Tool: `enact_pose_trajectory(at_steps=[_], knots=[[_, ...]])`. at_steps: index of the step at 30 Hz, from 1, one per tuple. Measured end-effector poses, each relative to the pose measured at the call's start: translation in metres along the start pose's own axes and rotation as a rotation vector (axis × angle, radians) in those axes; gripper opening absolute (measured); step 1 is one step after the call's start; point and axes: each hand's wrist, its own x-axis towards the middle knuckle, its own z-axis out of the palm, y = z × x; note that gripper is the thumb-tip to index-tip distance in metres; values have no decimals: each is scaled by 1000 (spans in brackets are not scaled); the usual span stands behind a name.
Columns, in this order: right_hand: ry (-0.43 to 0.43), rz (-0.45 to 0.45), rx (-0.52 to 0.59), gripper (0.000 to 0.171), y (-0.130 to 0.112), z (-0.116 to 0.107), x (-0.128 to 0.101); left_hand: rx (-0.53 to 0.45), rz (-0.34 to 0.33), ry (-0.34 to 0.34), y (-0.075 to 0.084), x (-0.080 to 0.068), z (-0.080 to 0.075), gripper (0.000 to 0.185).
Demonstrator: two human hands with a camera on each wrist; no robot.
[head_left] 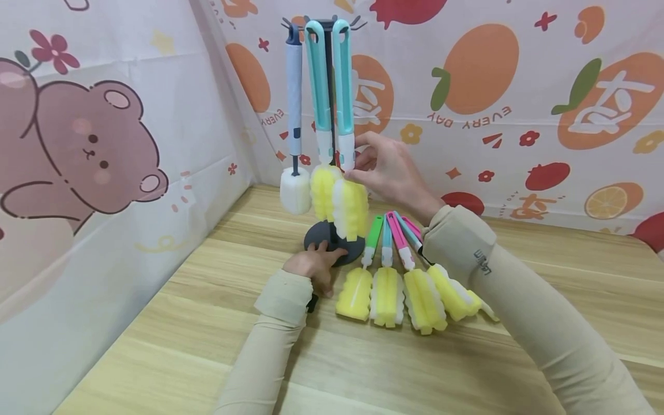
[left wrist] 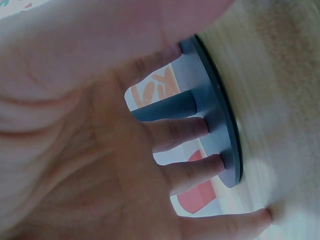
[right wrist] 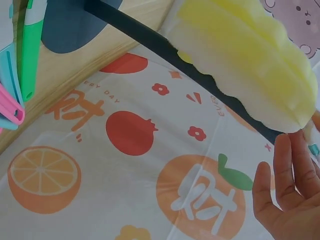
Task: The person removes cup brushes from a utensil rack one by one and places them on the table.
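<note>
A dark rack with hooks at its top stands upright on a round base. My left hand presses on that base with spread, straight fingers; the left wrist view shows fingertips on the base and one on the table. On the hooks hang a blue-handled bottle brush with a white sponge head and a teal-handled brush with a yellow sponge. Beside them, my right hand pinches the white collar of another teal-handled sponge brush, whose handle loop is up at a hook.
Several sponge brushes lie fanned out on the wooden table, right of the base: a green-handled one, a blue one, a pink one and others partly under my right forearm. Printed cloth hangs behind and at the left.
</note>
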Motion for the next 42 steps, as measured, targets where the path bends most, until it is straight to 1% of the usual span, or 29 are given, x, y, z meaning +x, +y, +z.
enact_pose_trajectory(at_steps=[5, 9, 12, 19, 26, 32, 42], knots=[[-13, 4, -16, 43, -3, 2, 1, 8, 2, -4, 0, 1, 0, 100], [8, -25, -30, 35, -2, 3, 1, -1, 1, -4, 0, 1, 1, 100], [19, -30, -41, 30, -1, 3, 0, -1, 4, -1, 0, 1, 2, 100], [48, -28, -54, 34, -3, -2, -1, 6, 3, 7, 0, 0, 2, 99], [53, -27, -57, 33, 0, -6, -3, 2, 1, 7, 0, 0, 2, 99], [72, -52, -45, 34, 3, -8, -5, -7, 1, 6, 1, -1, 1, 99], [74, -88, -27, 31, 8, -13, -9, -6, 2, 4, 1, 0, 0, 98]])
